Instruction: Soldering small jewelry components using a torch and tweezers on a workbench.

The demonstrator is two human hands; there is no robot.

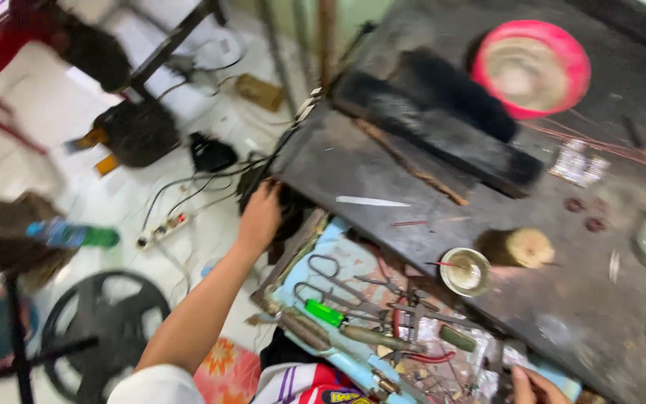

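Two hands out: left hand [260, 217] gripping black bundle [282, 206] at bench [353, 172] edge, right hand [536, 387] fingers unclear (cropped), tray [338, 258] tools untouched.

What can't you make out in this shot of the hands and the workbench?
- Left hand, head view: its fingers reach into a dark tangle of wires, grip hidden.
- Right hand: cut off by the bottom edge.
- Tools in the blue tray: smeared by motion blur.
- Pink bowl: contents blurred.

Dark workbench [413, 179] w/ white tile floor [54, 112], bright light.
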